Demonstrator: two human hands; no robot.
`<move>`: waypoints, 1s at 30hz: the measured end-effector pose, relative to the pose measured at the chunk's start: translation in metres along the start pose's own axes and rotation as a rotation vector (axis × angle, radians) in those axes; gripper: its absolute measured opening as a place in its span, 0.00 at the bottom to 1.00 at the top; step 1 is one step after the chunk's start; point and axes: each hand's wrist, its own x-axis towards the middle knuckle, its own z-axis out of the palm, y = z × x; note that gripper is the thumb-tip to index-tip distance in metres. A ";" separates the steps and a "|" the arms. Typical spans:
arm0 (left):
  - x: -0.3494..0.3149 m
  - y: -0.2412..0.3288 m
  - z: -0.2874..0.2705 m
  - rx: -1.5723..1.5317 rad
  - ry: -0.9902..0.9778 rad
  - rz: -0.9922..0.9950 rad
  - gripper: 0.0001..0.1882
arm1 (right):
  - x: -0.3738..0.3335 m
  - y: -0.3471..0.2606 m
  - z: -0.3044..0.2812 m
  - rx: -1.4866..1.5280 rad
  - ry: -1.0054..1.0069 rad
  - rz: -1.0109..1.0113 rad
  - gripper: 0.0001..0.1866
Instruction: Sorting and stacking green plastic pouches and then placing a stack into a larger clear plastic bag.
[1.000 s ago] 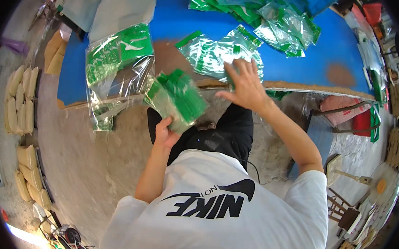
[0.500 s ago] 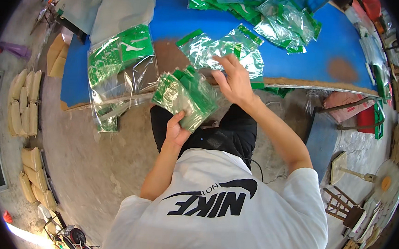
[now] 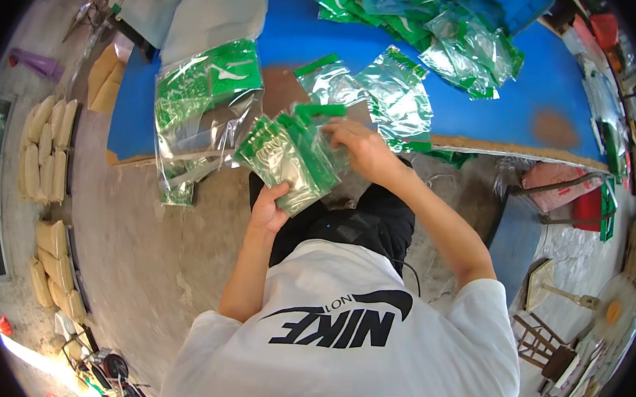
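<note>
My left hand (image 3: 269, 208) grips the lower end of a fanned stack of green and clear plastic bags (image 3: 284, 159), thumb on top, over my lap at the table's front edge. My right hand (image 3: 365, 152) is at the stack's right side, its fingers closed on the edge of a clear plastic bag with a green strip (image 3: 320, 112). The fingertips are partly hidden by the shiny film. Just beyond lie more loose bags, one shiny clear bag (image 3: 399, 93) and another with a green top (image 3: 331, 81).
A large heap of similar bags (image 3: 447, 41) lies at the back of the blue table (image 3: 500, 123). To the left, a big clear bag with green printing (image 3: 208, 87) hangs over the table edge. A blue bench (image 3: 515, 227) and a fan (image 3: 612, 311) stand at right.
My right hand has moved left and down from the loose bags on the table to the stack, its fingers closing. A green-striped bag now shows at the stack's upper right. The view has shifted slightly.
</note>
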 end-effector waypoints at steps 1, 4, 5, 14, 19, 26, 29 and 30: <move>0.002 -0.001 0.003 0.056 0.014 0.001 0.33 | 0.005 -0.006 0.001 0.148 -0.065 0.138 0.13; 0.000 -0.006 0.006 0.129 0.043 0.000 0.33 | 0.024 -0.009 0.000 0.249 0.101 0.219 0.14; -0.001 -0.009 0.003 0.125 0.050 0.011 0.33 | 0.025 -0.003 0.000 0.092 0.186 0.202 0.13; 0.006 -0.009 0.001 -0.113 0.030 0.141 0.29 | -0.006 -0.018 0.004 -0.130 0.015 0.007 0.21; 0.007 -0.007 -0.002 -0.153 0.000 0.094 0.28 | 0.014 0.000 -0.018 -0.251 0.250 0.417 0.24; 0.007 -0.009 0.003 -0.128 -0.024 0.079 0.29 | -0.009 -0.003 0.001 -0.336 0.037 0.084 0.18; 0.016 -0.008 -0.003 -0.129 -0.037 0.027 0.29 | -0.006 -0.018 -0.008 0.068 0.137 0.288 0.15; 0.016 -0.008 -0.005 -0.128 -0.046 0.021 0.30 | -0.003 -0.022 -0.013 0.071 0.134 0.288 0.15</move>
